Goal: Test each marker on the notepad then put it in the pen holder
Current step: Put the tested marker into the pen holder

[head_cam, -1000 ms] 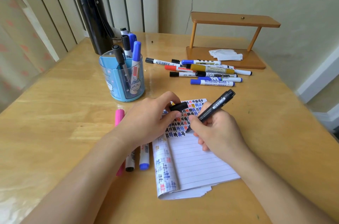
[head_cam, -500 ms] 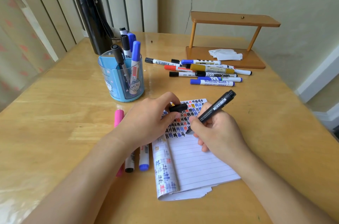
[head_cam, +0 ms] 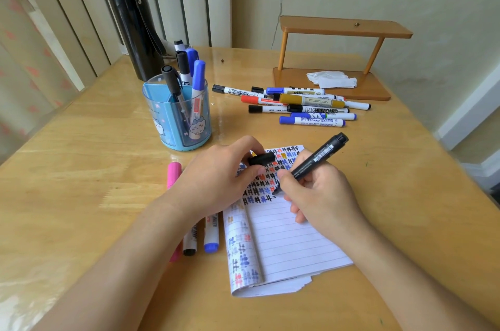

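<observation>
My right hand (head_cam: 322, 195) grips a black marker (head_cam: 313, 161), its tip touching the lined notepad (head_cam: 286, 238) just below rows of coloured test marks. My left hand (head_cam: 216, 181) rests on the pad's left side and pinches the marker's black cap (head_cam: 262, 159). The blue transparent pen holder (head_cam: 177, 116) stands beyond my left hand with several markers upright in it. A pile of several markers (head_cam: 300, 107) lies on the table behind the pad. Three markers, pink (head_cam: 173, 176), black-capped (head_cam: 190, 241) and blue-capped (head_cam: 211, 236), lie partly under my left forearm.
A tall black flask (head_cam: 132, 22) stands behind the pen holder. A small wooden shelf (head_cam: 341, 60) with crumpled white tissue (head_cam: 331, 79) sits at the back right against the wall. The wooden table (head_cam: 81, 168) ends at the right near my right arm.
The marker tip has shifted slightly lower on the pad and a fresh short black stroke shows under it. My left hand stays put with the cap.
</observation>
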